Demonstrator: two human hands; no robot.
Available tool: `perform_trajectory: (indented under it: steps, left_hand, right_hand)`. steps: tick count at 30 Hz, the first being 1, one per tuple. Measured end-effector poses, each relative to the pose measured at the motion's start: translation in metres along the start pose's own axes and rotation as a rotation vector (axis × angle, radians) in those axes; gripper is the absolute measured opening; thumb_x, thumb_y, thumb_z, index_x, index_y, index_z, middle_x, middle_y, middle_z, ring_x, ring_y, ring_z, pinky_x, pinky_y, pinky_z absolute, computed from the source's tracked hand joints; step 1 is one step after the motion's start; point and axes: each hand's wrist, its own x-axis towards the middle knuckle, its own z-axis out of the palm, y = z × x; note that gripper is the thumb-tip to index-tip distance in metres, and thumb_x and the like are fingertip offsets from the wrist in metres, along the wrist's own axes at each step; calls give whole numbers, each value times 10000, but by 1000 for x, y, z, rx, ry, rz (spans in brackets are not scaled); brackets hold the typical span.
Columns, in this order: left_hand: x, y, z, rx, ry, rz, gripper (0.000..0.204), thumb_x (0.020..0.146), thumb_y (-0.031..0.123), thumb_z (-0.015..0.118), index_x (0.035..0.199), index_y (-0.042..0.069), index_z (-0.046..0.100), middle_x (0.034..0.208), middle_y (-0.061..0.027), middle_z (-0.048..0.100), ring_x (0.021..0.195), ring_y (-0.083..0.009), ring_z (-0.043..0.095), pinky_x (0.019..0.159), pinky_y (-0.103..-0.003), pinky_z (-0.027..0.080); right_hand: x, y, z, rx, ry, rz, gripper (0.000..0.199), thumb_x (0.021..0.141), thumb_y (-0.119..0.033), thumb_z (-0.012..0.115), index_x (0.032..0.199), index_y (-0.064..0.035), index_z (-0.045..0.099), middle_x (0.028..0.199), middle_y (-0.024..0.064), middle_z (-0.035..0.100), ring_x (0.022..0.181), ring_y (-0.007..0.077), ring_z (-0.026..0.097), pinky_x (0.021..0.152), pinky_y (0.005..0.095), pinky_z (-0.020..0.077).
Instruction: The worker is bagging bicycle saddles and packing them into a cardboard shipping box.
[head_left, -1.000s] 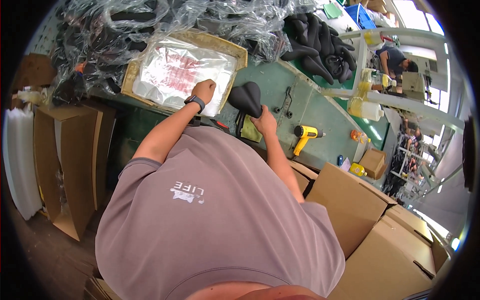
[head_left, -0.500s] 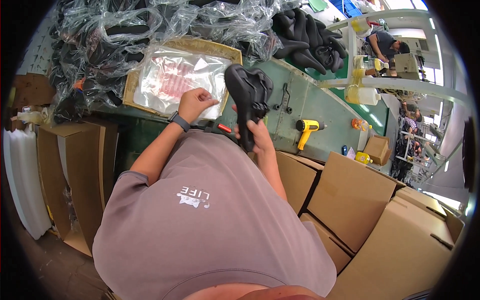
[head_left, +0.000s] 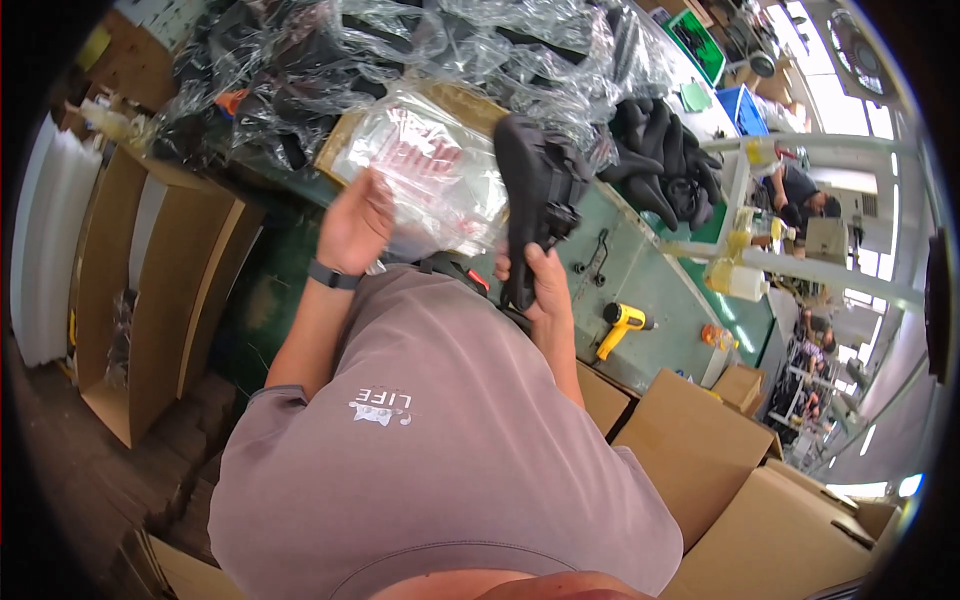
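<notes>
In my right hand is a black bicycle saddle, gripped by its narrow nose, its wide end up and the rails and clamp on its underside turned to the right. My left hand, with a dark band on the wrist, is closed at the left edge of a clear plastic bag with red print. This bag stretches from the fingers towards the saddle, slightly blurred. Below it is a shallow cardboard box of similar bags. The saddle stands beside the bag, outside it.
Plastic-wrapped saddles are heaped along the far side. Bare black saddles lie to the right. On the green table are a yellow heat gun and a metal rail part. Cardboard boxes stand at right; another carton stands left.
My left hand has taken a bag's edge and drawn it up and left from the stack. The saddle has turned more edge-on in my right hand. The whole view has swung round.
</notes>
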Motion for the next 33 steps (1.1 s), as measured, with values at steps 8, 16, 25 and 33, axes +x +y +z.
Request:
perform_trajectory:
  steps: [8,16,25,33]
  left_hand:
    - [15,22,37,912,167,231,187,1110,168,696,1222,63,802,893,70,698,715,0,550,625,-196,443]
    - [-9,-58,83,1651,-544,380,179,1071,60,705,1221,39,800,1132,-57,765,942,-144,698,871,-320,556]
    - [23,-64,114,1692,-517,188,221,1099,188,706,1222,40,815,1107,-107,844,980,-168,797,906,-326,609]
    - [-17,-46,115,1331,-383,162,272,1121,146,683,1344,7,753,1050,-107,839,940,-125,774,843,-309,603]
  right_hand:
    - [-7,-16,28,-1399,51,-500,1086,661,58,926,1634,35,445,1230,103,739,1107,256,745,983,399,597]
    - [-3,-4,-3,-1340,509,-399,913,761,-58,926,1589,-51,542,1311,214,736,1177,391,741,1011,435,580]
    - [18,4,12,-1498,331,-356,1033,819,-77,894,1721,-135,392,1140,221,766,1021,439,765,887,485,599]
    - [39,-25,-40,174,22,380,515,1007,-159,744,1435,52,550,1135,188,695,985,265,702,801,390,601]
